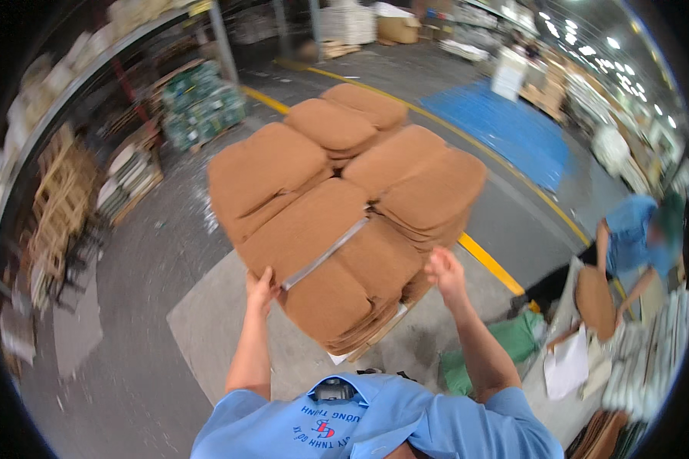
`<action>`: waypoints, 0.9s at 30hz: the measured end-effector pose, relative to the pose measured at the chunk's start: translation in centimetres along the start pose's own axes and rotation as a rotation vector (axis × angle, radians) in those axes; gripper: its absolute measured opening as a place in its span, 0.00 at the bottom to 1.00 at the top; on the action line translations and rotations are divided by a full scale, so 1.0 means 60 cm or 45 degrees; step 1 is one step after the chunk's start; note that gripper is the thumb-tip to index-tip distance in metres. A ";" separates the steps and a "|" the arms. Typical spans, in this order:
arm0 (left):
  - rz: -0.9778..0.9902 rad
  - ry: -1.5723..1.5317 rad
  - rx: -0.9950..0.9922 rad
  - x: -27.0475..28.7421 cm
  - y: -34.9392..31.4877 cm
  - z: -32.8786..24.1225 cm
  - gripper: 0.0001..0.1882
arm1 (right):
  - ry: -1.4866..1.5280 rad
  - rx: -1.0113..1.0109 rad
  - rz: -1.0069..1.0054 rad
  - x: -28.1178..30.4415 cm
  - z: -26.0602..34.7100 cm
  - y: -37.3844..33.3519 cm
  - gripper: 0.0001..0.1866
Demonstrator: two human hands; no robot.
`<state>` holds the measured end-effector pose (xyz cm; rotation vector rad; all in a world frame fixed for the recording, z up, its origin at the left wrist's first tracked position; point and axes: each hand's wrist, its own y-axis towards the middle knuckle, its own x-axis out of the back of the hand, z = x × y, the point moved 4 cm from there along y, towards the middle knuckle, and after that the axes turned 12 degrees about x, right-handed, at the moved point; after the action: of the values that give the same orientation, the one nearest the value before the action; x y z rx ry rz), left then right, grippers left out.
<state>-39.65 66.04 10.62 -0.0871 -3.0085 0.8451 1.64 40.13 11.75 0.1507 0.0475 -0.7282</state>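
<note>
A pallet carries several stacks of brown rounded boards (344,206), and a grey strip (325,256) lies across the near stack. My left hand (260,289) touches the near left edge of the front stack, fingers curled on the top board beside the strip's end. On the near right side of the stacks my right hand (445,274) rests with fingers spread against the board edges. Both forearms reach up from my light blue shirt.
A co-worker in a blue shirt (631,229) bends at the right, holding a brown board (594,301). Shelving and wooden frames (61,199) line the left. A yellow floor line (490,264) and a blue floor area (513,130) lie behind the pallet.
</note>
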 end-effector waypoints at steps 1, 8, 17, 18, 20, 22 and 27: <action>0.001 0.054 -0.065 0.003 0.022 -0.010 0.28 | 0.054 0.028 -0.021 0.035 -0.028 -0.042 0.25; 0.010 0.424 -0.477 -0.031 0.008 0.000 0.30 | -0.244 -0.604 -0.796 0.251 -0.108 -0.485 0.16; 0.159 0.925 -2.004 -0.450 -0.130 -0.010 0.25 | 0.000 -0.729 -1.463 0.233 -0.132 -0.764 0.14; 0.564 0.766 -1.625 -0.524 -0.174 0.028 0.24 | 0.003 -0.637 -1.443 0.228 -0.139 -0.787 0.14; 1.043 0.625 -1.178 -0.621 -0.289 0.095 0.22 | -0.153 -0.598 -1.284 0.225 -0.132 -0.805 0.14; 1.321 0.646 -1.178 -0.664 -0.400 0.152 0.21 | -0.333 -0.562 -1.145 0.231 -0.097 -0.811 0.14; 1.828 0.961 -0.677 -0.666 -0.603 0.371 0.17 | -0.480 -0.617 -1.244 0.308 -0.049 -0.941 0.13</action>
<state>-2.24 21.36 10.47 -2.0710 -1.9439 -0.1515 -22.17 -13.15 0.28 -0.5158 -0.0711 -1.6806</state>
